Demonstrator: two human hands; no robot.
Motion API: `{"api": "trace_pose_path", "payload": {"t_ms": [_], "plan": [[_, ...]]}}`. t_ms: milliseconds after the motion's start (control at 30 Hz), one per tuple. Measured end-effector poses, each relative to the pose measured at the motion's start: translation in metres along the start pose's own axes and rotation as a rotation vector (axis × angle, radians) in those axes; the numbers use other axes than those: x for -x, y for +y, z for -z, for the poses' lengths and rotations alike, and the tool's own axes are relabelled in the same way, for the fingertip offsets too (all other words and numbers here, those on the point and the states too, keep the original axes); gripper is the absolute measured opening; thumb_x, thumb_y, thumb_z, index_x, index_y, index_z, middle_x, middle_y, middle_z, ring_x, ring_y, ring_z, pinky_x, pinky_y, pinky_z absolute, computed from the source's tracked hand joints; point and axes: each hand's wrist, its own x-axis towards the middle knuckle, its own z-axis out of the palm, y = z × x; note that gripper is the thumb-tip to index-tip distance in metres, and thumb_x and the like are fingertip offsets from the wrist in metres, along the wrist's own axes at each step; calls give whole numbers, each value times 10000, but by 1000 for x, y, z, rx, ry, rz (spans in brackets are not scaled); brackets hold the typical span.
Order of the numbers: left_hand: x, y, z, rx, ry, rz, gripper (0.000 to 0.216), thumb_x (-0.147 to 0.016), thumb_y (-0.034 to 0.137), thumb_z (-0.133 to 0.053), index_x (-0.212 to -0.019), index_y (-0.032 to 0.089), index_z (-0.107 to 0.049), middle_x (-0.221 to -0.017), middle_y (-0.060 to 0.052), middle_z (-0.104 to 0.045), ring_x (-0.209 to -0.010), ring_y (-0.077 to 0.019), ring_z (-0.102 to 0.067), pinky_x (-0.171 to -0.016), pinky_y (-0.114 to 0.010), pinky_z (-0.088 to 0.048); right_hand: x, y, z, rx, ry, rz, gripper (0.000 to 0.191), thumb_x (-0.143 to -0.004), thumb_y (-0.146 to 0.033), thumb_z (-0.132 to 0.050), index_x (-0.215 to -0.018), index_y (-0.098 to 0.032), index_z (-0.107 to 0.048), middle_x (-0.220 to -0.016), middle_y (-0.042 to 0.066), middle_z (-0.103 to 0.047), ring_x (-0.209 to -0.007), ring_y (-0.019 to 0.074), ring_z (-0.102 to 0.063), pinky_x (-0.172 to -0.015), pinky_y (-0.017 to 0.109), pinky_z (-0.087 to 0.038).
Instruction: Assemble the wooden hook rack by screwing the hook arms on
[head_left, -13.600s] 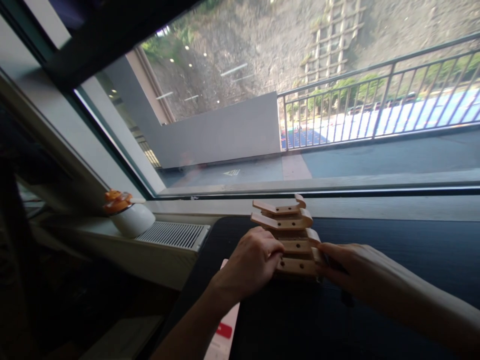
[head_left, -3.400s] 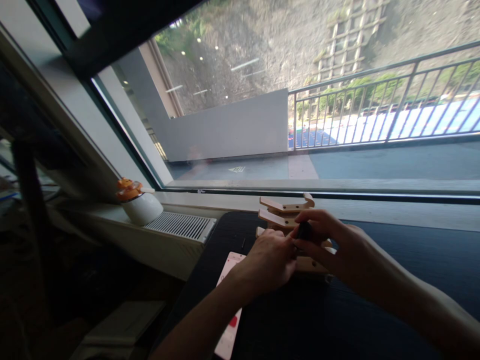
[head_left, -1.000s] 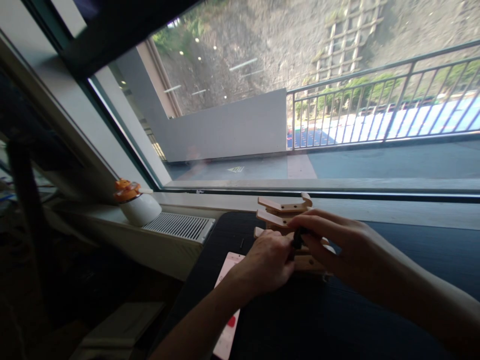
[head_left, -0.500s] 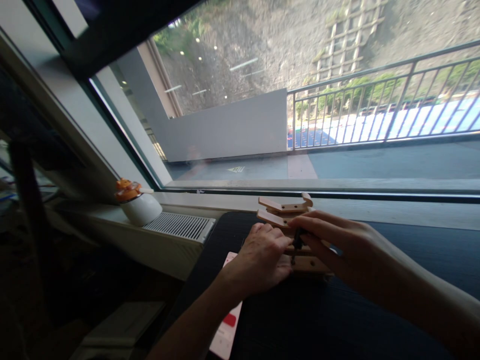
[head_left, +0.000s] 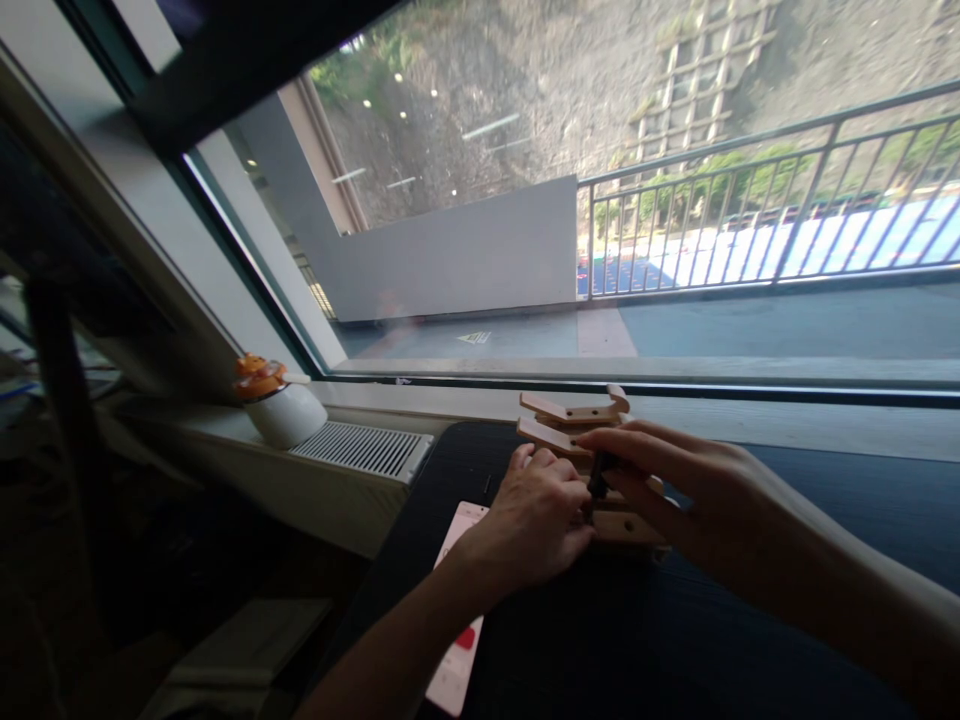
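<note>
Both my forearms reach forward from the bottom of the view and meet over the far edge of the dark desk (head_left: 795,500), just below the window sill. My left arm comes in from the lower left. My left hand (head_left: 536,520) lies knuckles up with its fingers curled down over the near left side of the wooden assembly (head_left: 574,411) and gripping it. The assembly is a stack of pale slats with small holes and hooked ends. It sits on the desk close to the sill, its upper slats showing beyond my fingers.

My right arm stretches in from the lower right, wrist level. My right hand (head_left: 675,490) is closed at the fingertips, thumb and first fingers pinching a small dark tool (head_left: 598,470) that stands roughly upright over the slats, right beside my left knuckles. I cannot tell whether its tip touches the wood.

A white card with a red mark (head_left: 456,672) lies on the desk partly under my left forearm. On the sill to the left a white pot (head_left: 289,417) stands beside a vent grille (head_left: 360,452).
</note>
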Motion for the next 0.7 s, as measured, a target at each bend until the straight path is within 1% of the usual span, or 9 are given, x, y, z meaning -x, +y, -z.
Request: {"api": "trace_pose_path", "payload": {"t_ms": [167, 333, 467, 567, 700], "plan": [[-1, 0, -1, -26, 21, 17, 104, -886, 255, -662, -882, 175, -728, -1060, -86, -698, -1079, -272, -597, -1043, -482, -410, -1, -2, 0, 19, 14, -17, 281, -958, -143, -521, -1173, -275, -644, -1086, 25, -761, -886, 152, -742, -755, 223, -565], [-2, 0, 0, 1, 2, 8, 98, -894, 253, -657, -879, 189, -729, -1075, -66, -708, -1109, -268, -597, -1069, -497, -384, -3, -1, -2, 31, 74, -7, 280, -928, -140, -570, -1160, -267, -663, -1011, 23, -767, -814, 156, -736, -725, 232, -568], [-2, 0, -1, -7, 8, -5, 97, -900, 254, -652, -888, 198, -730, -1075, -55, -709, -1116, -267, -593, -1075, -509, -368, -4, -1, -3, 35, 90, -12, 249, -900, -152, -613, -1119, -247, -685, -990, 38, -776, -806, 177, -739, -718, 257, -576], [-1, 1, -1, -25, 1, 11, 97, -898, 253, -651, -899, 192, -727, -1074, -67, -701, -1089, -268, -595, -1061, -519, -377, -3, -3, -2, 7, 75, -36, 276, -897, -142, -598, -1133, -258, -682, -986, 35, -776, -807, 172, -738, -736, 257, -576], [-1, 2, 0, -25, -4, 21, 99, -893, 263, -663, -931, 197, -725, -1076, -67, -699, -1092, -270, -591, -1071, -529, -367, -3, -4, -2, 4, 80, -50, 294, -890, -135, -581, -1144, -251, -672, -962, 41, -774, -785, 173, -736, -710, 256, -573]]}}
